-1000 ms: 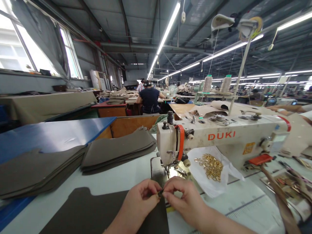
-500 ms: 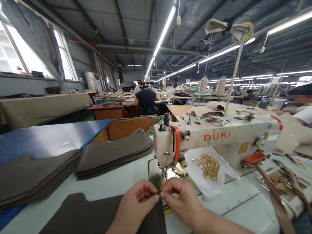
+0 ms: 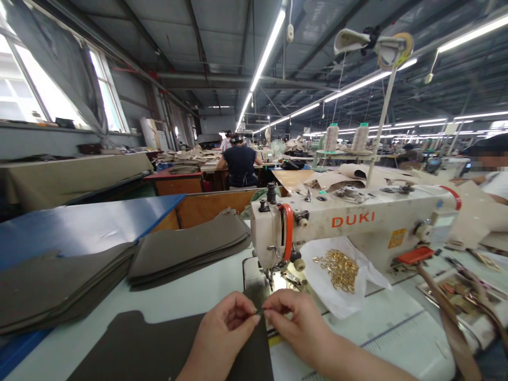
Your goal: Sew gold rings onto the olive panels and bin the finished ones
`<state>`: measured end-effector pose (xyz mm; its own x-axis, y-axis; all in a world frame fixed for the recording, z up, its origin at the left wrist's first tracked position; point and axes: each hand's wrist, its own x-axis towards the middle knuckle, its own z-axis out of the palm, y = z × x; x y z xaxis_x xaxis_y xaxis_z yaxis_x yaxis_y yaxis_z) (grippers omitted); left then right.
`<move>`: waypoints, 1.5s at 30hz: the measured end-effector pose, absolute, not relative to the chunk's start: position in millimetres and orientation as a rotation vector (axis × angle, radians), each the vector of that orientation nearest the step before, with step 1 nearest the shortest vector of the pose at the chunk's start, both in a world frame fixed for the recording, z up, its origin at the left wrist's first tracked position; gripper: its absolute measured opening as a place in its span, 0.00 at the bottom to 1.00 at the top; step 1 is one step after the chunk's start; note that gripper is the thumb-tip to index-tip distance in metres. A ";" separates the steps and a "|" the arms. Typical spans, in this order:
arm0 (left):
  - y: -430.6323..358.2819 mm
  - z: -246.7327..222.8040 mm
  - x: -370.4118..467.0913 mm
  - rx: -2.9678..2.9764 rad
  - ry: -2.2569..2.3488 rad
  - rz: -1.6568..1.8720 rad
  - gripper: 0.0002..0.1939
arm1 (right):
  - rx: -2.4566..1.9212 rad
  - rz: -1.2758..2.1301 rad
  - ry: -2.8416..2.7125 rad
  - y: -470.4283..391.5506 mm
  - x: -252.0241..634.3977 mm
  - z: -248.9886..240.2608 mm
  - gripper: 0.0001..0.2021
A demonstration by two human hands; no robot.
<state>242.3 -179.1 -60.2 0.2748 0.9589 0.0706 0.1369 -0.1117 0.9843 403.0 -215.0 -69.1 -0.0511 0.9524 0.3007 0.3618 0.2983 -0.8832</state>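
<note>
My left hand (image 3: 224,330) is pinched at the fingertips, just in front of the sewing machine (image 3: 353,217) and over a dark grey panel (image 3: 135,344). Facing it, my right hand (image 3: 296,323) is pinched too, its fingertips a small gap from the left ones. Something small and dark shows between the fingertips, too small to make out. The panel lies flat on the pale table and partly under my left hand. The needle area (image 3: 272,278) is lit, just beyond my hands.
Stacks of grey panels (image 3: 190,246) lie at the left. Gold metal hooks (image 3: 339,270) rest on white paper (image 3: 317,286) beside the machine. A tray (image 3: 486,299) of small items and brown straps stand right. A person (image 3: 241,164) sits ahead; another (image 3: 492,169) is at the right edge.
My fingertips, touching before, have moved slightly apart, the right hand shifting a little to the right. The view has shifted slightly.
</note>
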 end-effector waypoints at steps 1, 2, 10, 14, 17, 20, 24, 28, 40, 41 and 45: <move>-179.0 -61.7 241.4 1.549 1.063 0.980 0.06 | -1.249 0.721 -1.644 -215.5 403.4 -68.7 0.05; -178.6 -62.1 239.9 1.601 1.056 0.953 0.05 | -1.260 0.683 -1.684 -216.2 404.0 -68.3 0.05; -168.6 -58.4 216.4 2.388 1.151 0.958 0.12 | -1.334 0.989 -1.535 -215.3 415.3 -64.9 0.07; -176.7 -80.0 215.7 2.702 1.091 0.943 0.13 | -1.393 1.091 -1.495 -205.1 411.6 -61.1 0.08; -185.1 -92.2 218.2 2.774 1.104 1.042 0.15 | -1.468 1.196 -1.468 -195.3 404.5 -56.6 0.09; -187.3 -94.7 217.5 2.788 1.108 1.114 0.16 | -1.528 1.293 -1.452 -186.2 401.1 -52.7 0.10; -183.0 -85.6 217.2 2.811 1.038 1.130 0.12 | -1.570 1.389 -1.471 -177.4 403.7 -49.5 0.11; -179.1 -74.7 227.0 2.829 0.942 1.081 0.08 | -1.604 1.422 -1.556 -170.8 405.7 -46.6 0.10; -169.1 -72.6 244.0 2.872 0.845 0.977 0.11 | -1.603 1.053 -1.861 -172.8 409.7 -49.0 0.09; -169.1 -71.6 243.8 2.871 0.840 0.970 0.12 | -1.590 0.956 -1.886 -178.0 413.0 -49.4 0.07; -170.0 -70.1 243.6 2.857 0.862 1.008 0.11 | -1.436 0.615 -2.032 -200.1 428.9 -55.1 0.07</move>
<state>243.6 -170.0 -70.1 0.6456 0.4939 0.5825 0.4991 -0.8502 0.1677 428.9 -200.1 -55.1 -0.2608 0.9473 0.1862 0.6849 0.3175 -0.6558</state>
